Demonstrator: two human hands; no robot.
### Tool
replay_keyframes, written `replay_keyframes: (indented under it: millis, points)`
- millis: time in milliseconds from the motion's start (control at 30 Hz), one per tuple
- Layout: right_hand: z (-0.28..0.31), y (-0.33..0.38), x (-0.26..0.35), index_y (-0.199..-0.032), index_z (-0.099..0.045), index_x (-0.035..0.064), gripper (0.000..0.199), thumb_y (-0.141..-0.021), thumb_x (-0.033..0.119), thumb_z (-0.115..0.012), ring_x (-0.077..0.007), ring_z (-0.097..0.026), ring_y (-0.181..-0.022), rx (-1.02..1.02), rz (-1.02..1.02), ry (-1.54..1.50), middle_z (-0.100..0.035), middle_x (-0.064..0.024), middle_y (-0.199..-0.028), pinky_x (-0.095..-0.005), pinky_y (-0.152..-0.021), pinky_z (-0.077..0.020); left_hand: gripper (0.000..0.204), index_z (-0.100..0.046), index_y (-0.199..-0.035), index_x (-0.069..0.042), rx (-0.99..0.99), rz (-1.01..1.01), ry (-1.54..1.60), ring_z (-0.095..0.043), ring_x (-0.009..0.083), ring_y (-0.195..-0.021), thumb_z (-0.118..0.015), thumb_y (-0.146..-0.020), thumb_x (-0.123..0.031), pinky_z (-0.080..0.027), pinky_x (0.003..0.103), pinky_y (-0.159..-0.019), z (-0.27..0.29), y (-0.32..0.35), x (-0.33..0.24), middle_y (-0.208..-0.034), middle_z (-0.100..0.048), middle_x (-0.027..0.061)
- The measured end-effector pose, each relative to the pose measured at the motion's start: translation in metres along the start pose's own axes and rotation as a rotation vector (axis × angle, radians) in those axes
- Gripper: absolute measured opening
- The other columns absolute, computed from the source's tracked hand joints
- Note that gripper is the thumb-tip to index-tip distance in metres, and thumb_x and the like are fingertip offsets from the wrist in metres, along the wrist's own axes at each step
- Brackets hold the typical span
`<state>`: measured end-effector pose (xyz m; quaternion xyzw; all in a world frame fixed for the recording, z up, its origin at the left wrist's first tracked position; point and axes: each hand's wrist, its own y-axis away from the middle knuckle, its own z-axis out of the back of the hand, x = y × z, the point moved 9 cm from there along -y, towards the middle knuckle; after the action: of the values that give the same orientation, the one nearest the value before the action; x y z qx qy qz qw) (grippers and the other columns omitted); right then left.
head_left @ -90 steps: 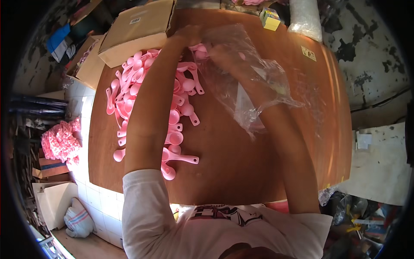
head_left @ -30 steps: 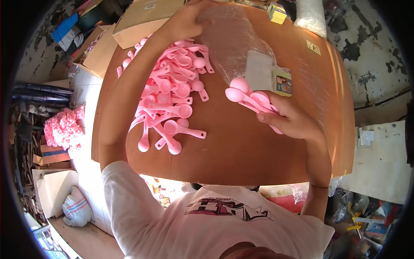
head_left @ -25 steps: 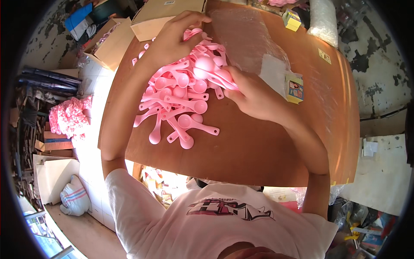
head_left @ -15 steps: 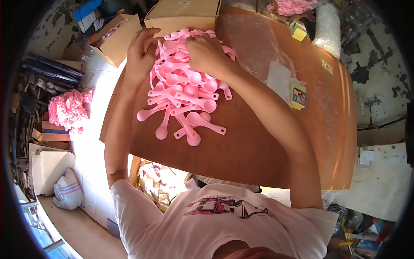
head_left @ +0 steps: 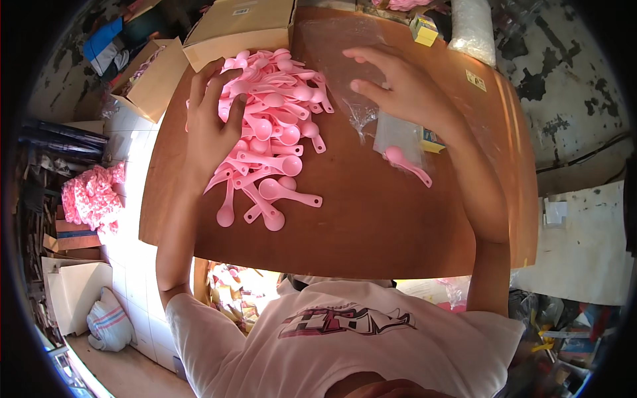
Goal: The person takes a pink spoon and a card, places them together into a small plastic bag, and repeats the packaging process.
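Note:
A heap of pink plastic measuring spoons (head_left: pixel 273 99) lies on the brown table (head_left: pixel 371 232); several spoons are spread at its near side. My left hand (head_left: pixel 215 119) is at the heap's left edge with fingers apart, gripping nothing I can see. It hides some spoons behind it. To the right, my right hand (head_left: pixel 398 86) is over clear plastic film, fingers curved and apart, with nothing in them. Nearer to me than that hand, a single pink spoon (head_left: pixel 406 166) lies apart from the heap, partly on a stack of clear plastic bags (head_left: pixel 397 136).
A closed cardboard box (head_left: pixel 239 30) stands behind the heap, an open carton (head_left: pixel 151 76) to its left. Toward the back right are a small yellow box (head_left: pixel 423 30) and a white plastic roll (head_left: pixel 472 30). Another small box (head_left: pixel 432 140) is partly behind my right forearm.
My right hand has left the heap and moved right, over the film. One spoon now lies by the plastic bags. My left hand stays beside the heap. The whole view has shifted somewhat.

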<state>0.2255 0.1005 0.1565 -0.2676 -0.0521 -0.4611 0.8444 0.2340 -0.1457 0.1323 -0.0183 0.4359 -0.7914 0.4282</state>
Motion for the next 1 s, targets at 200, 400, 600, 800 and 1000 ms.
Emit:
replay_keyframes:
  millis: [200, 400, 600, 800, 1000]
  points:
    - [-0.001, 0.078, -0.135, -0.138, -0.055, 0.0127, 0.057, -0.083, 0.018, -0.071, -0.0359, -0.064, -0.111, 0.142, -0.359, 0.456, -0.069, -0.0170, -0.114, -0.0452, -0.090, -0.0522, 0.042, -0.064, -0.120, -0.007, 0.142, -0.274, 0.132, -0.051, 0.0387, -0.127, -0.072, -0.079, -0.002, -0.044, 0.047, -0.104, -0.059, 0.001, -0.069, -0.136, -0.052, 0.0179]
    - [0.001, 0.060, -0.165, -0.120, -0.067, 0.0035, 0.038, -0.083, 0.012, -0.063, -0.0416, -0.068, -0.092, -0.231, -0.441, 0.212, -0.071, -0.0229, -0.096, -0.0463, -0.085, -0.0538, 0.041, -0.064, -0.117, -0.006, 0.297, -0.342, 0.157, -0.051, 0.0363, -0.123, -0.074, -0.077, -0.004, -0.045, 0.045, -0.101, -0.113, 0.009, -0.107, -0.138, -0.049, 0.0169]
    - [0.049, 0.033, -0.229, -0.111, -0.070, -0.0022, 0.030, -0.086, 0.007, -0.056, -0.0383, -0.072, -0.078, -0.665, -0.465, -0.023, -0.071, -0.0264, -0.084, -0.0437, -0.073, -0.0591, 0.043, -0.061, -0.120, -0.008, 0.443, -0.417, 0.211, -0.049, 0.0378, -0.126, -0.074, -0.079, -0.005, -0.044, 0.049, -0.103, -0.131, 0.035, -0.137, -0.142, -0.046, 0.0175]
    - [0.062, 0.044, -0.274, -0.114, -0.067, -0.0038, 0.029, -0.093, 0.007, -0.050, -0.0209, -0.070, -0.053, -0.862, -0.732, -0.270, -0.069, -0.0150, -0.067, -0.0320, -0.052, -0.0603, 0.037, -0.062, -0.120, -0.009, 0.565, -0.391, 0.156, -0.048, 0.0382, -0.128, -0.072, -0.084, -0.013, -0.038, 0.052, -0.111, -0.136, 0.067, -0.132, -0.142, -0.045, 0.0161]
    - [0.005, 0.039, -0.306, -0.126, -0.059, -0.0044, 0.037, -0.092, 0.010, -0.058, -0.0206, -0.072, -0.063, -0.752, -0.822, -0.560, -0.070, -0.0185, -0.086, -0.0325, -0.057, -0.0621, 0.036, -0.062, -0.122, -0.011, 0.655, -0.376, 0.188, -0.047, 0.0399, -0.130, -0.070, -0.088, -0.019, -0.034, 0.054, -0.115, -0.156, 0.075, -0.136, -0.141, -0.046, 0.0163]
